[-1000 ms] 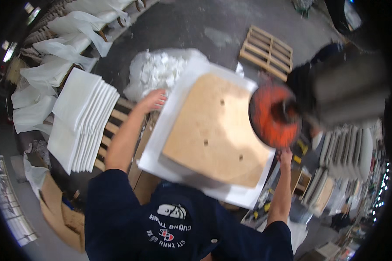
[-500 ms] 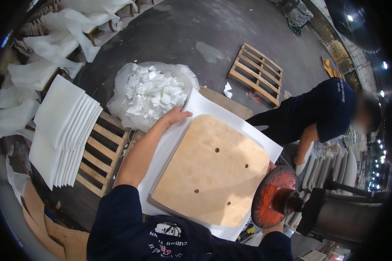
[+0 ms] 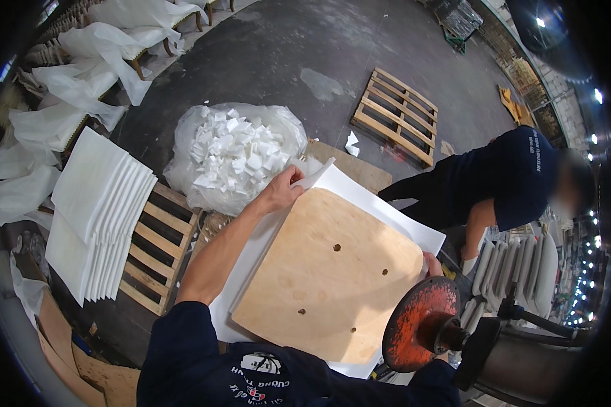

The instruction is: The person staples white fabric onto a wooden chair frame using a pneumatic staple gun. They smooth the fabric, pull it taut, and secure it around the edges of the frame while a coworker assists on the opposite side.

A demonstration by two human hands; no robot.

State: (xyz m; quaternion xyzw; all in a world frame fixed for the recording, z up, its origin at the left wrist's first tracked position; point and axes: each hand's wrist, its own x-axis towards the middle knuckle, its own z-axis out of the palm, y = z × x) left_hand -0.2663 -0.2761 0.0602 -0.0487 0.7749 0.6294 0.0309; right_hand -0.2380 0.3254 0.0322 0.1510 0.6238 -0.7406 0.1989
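A light plywood seat panel (image 3: pixel 319 271) with rounded corners and several drilled holes lies flat on a larger white foam sheet (image 3: pixel 360 198). At the far left corner, my left hand (image 3: pixel 283 190) is closed, pinching the sheet's edge between thumb and fingers. On the right side, the fingers of my right hand (image 3: pixel 432 264) curl at the panel's edge. Most of that hand and its forearm are hidden behind a worn red round disc (image 3: pixel 422 319) on a dark metal cylinder (image 3: pixel 523 359). The disc overhangs the panel's near right corner.
Beyond the panel sits a clear plastic bag (image 3: pixel 292 129) full of white foam scraps. Left of it, stacked white sheets (image 3: pixel 102 210) lie on a wooden pallet (image 3: pixel 159 247). Another pallet (image 3: pixel 398 115) is farther off. At right a co-worker (image 3: pixel 499 176) bends over beside grey cushions (image 3: pixel 512 271).
My left hand has gone from resting with fingers extended on the sheet's far corner to pinching it, and the corner is lifted. More right-hand fingers show at the panel's edge.
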